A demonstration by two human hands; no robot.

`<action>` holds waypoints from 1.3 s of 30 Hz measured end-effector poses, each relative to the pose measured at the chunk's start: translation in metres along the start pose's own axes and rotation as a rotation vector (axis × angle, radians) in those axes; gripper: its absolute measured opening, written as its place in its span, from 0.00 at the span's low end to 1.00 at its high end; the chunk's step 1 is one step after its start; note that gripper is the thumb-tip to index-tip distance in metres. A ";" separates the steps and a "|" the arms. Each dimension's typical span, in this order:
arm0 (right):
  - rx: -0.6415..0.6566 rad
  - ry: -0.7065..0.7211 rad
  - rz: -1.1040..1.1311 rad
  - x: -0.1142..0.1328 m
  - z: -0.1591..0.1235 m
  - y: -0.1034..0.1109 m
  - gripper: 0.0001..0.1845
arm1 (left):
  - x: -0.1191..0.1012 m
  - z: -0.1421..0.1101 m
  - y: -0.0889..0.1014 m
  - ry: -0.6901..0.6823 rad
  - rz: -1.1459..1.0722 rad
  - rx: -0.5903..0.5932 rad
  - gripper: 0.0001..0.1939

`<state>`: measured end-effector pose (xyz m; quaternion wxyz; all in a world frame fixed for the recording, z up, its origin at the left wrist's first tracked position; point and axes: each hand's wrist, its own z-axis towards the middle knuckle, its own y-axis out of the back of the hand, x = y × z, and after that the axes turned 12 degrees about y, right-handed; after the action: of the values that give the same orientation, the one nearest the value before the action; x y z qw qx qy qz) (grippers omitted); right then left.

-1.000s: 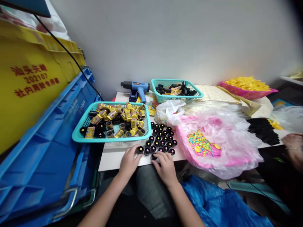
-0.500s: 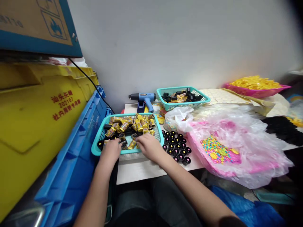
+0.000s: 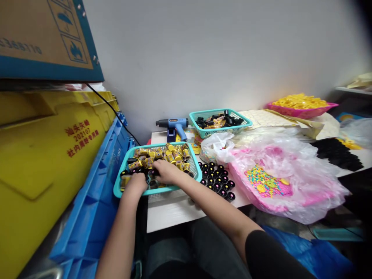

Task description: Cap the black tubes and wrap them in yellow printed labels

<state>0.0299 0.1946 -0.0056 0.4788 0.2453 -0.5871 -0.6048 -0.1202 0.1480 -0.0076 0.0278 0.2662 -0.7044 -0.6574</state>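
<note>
A turquoise basket [image 3: 197,170] on the near left of the table holds many small cylinders [image 3: 151,154] with yellow ends and printed wraps, mixed with black pieces. My left hand [image 3: 136,183] reaches over its front rim, fingers curled down among the pieces. Just right of it, my right hand [image 3: 166,173] is also inside, its fingers bent together beside dark pieces. What either hand pinches is hidden by the fingers. Rows of short black cylinders [image 3: 216,180] with pink or yellow centres stand on the table right of the basket.
Behind are a blue heat gun [image 3: 177,124] and another turquoise basket [image 3: 221,133] of black parts. To the right, a plastic-lined pink tray [image 3: 308,201] holds coloured beads; a pink tray [image 3: 299,112] holds yellow parts. Yellow [image 3: 43,155] and blue crates [image 3: 87,209] stand left.
My right hand has moved left inside the basket, closer to my left hand. My left hand stays near the basket's front left. The whole view has shifted slightly.
</note>
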 end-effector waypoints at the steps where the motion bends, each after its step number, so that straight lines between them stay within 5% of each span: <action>1: -0.066 -0.027 0.015 0.001 -0.015 0.008 0.20 | 0.000 -0.008 0.004 0.023 -0.013 -0.043 0.13; 6: -0.570 -0.164 0.278 0.018 -0.129 0.027 0.21 | -0.006 -0.082 0.000 -0.031 -0.355 -0.201 0.18; 9: -0.618 -0.281 0.265 0.029 -0.201 0.012 0.18 | -0.014 -0.118 -0.034 -0.272 -0.476 -0.081 0.14; 12: -0.697 -0.452 0.147 0.032 -0.251 -0.016 0.14 | -0.025 -0.128 -0.079 -0.337 -0.492 0.051 0.12; 17: -0.762 -0.631 0.049 0.022 -0.273 -0.063 0.13 | -0.046 -0.123 -0.132 -0.342 -0.557 0.143 0.14; 20: -0.781 -0.627 0.011 0.018 -0.270 -0.084 0.16 | -0.054 -0.129 -0.144 -0.332 -0.573 0.122 0.20; 23: -0.847 -0.642 -0.057 0.021 -0.270 -0.090 0.20 | -0.048 -0.135 -0.134 -0.306 -0.621 0.066 0.25; 26: -0.937 -0.604 -0.120 0.026 -0.261 -0.072 0.21 | -0.028 -0.121 -0.098 -0.252 -0.615 -0.154 0.22; 29: -0.958 -0.446 -0.061 0.026 -0.220 -0.035 0.15 | -0.007 -0.081 -0.050 -0.035 -0.325 -0.299 0.19; 31: -0.757 -0.282 0.021 0.023 -0.172 -0.010 0.11 | 0.000 -0.046 -0.025 0.053 -0.087 -0.127 0.16; 34: -0.129 -0.182 -0.079 0.013 -0.090 0.010 0.13 | 0.000 -0.004 -0.009 0.080 0.032 0.074 0.10; 39: 0.115 -0.253 -0.156 -0.008 0.001 0.002 0.08 | -0.011 0.019 -0.020 0.028 0.097 0.290 0.16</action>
<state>0.0329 0.2021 -0.0060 0.3379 0.2389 -0.6555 -0.6317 -0.1112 0.1704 -0.0257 0.0307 0.2425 -0.8034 -0.5429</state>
